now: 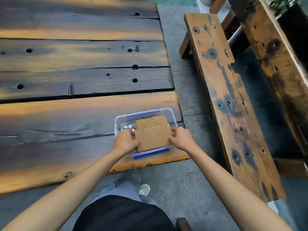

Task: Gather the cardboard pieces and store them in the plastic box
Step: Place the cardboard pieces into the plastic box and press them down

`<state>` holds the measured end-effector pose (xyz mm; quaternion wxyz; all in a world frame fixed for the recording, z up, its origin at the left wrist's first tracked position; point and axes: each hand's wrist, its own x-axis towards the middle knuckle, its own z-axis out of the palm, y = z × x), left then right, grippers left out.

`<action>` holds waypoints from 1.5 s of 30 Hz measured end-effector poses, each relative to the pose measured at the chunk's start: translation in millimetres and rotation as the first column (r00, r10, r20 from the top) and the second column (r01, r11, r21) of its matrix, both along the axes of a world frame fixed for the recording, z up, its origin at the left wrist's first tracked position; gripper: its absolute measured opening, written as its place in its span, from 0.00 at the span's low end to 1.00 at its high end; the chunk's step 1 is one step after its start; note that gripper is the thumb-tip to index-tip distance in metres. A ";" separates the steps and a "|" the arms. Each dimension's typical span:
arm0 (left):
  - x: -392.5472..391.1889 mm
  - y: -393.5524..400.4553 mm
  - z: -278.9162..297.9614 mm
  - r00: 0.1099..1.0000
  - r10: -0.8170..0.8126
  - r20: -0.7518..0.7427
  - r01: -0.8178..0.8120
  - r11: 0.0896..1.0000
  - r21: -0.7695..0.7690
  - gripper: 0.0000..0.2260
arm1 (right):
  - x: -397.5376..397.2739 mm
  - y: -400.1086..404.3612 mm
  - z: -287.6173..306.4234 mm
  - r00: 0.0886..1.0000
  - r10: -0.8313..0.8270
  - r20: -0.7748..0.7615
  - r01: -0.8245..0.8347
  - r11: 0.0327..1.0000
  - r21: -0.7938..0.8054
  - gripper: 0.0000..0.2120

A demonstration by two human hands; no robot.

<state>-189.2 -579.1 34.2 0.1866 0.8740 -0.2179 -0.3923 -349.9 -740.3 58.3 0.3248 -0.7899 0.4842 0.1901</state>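
Note:
A clear plastic box [144, 113] with blue clips stands at the near right corner of the wooden table. A stack of brown cardboard pieces [152, 133] lies over its opening, the top piece marked with cut curves. My left hand [125, 140] grips the stack's left edge. At the stack's right edge is my right hand [180, 138], fingers closed on it. The near side of the stack overhangs the box's front rim; whether it rests inside the box is unclear.
The dark plank table [66, 72] stretches away to the left and far side. A worn wooden bench [223, 90] runs along the right, with a strip of concrete floor [183, 177] between. My legs and a shoe show below the table edge.

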 end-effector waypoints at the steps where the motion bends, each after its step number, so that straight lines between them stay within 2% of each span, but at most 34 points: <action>1: 1.9 -0.9 0.5 1.000 -0.012 -0.013 0.012 1.000 0.011 0.07 | 1.4 -1.6 0.7 1.000 0.020 -0.024 -0.020 1.000 -0.005 0.11; 5: 10.7 -2.4 2.6 0.995 -0.039 -0.090 0.043 0.998 0.036 0.09 | 10.7 -6.8 6.1 0.983 0.120 -0.136 -0.122 0.992 -0.009 0.11; 8: 18.6 -3.4 1.8 0.993 -0.063 -0.103 0.068 0.997 0.045 0.13 | 23.4 -10.7 16.4 0.958 0.221 -0.184 -0.246 0.962 -0.122 0.15; 12: 27.2 -7.2 -4.1 0.987 -0.078 -0.141 0.076 0.997 -0.018 0.19 | 46.5 -15.6 28.2 0.922 0.383 -0.052 -0.384 0.893 -0.236 0.19; 14: 29.7 -8.8 -7.3 0.979 -0.062 -0.195 0.050 0.997 -0.065 0.17 | 60.8 -16.7 29.7 0.869 0.495 0.008 -0.484 0.852 -0.200 0.22; 17: 30.0 -11.1 -9.4 0.962 -0.012 -0.274 -0.011 0.996 -0.083 0.15 | 78.6 -14.2 28.2 0.798 0.602 -0.007 -0.595 0.788 -0.160 0.26; 20: 28.3 -12.9 -8.6 0.955 0.004 -0.298 -0.036 0.994 -0.101 0.15 | 86.8 -10.2 24.2 0.793 0.607 -0.044 -0.598 0.763 -0.245 0.28; 24: 25.0 -14.3 -6.9 0.959 -0.070 -0.276 0.039 0.992 -0.116 0.18 | 86.3 -7.6 18.8 0.788 0.608 -0.101 -0.609 0.743 -0.276 0.30; 28: 23.9 -15.7 -7.7 0.968 -0.096 -0.230 0.069 0.990 -0.124 0.11 | 79.7 -7.5 14.9 0.779 0.604 -0.165 -0.626 0.740 -0.247 0.31; 31: 23.7 -17.7 -8.1 0.970 -0.082 -0.230 0.054 0.991 -0.125 0.17 | 76.6 -10.5 13.0 0.779 0.597 -0.191 -0.626 0.735 -0.261 0.30; 37: 19.2 -19.7 -12.8 0.976 -0.032 -0.215 0.012 0.995 -0.095 0.17 | 69.7 -16.9 6.8 0.769 0.611 -0.189 -0.636 0.701 -0.323 0.28; 45: 15.8 -19.1 -10.8 0.984 0.004 -0.179 -0.021 0.995 -0.096 0.17 | 72.5 -27.2 -0.3 0.769 0.622 -0.147 -0.633 0.710 -0.307 0.26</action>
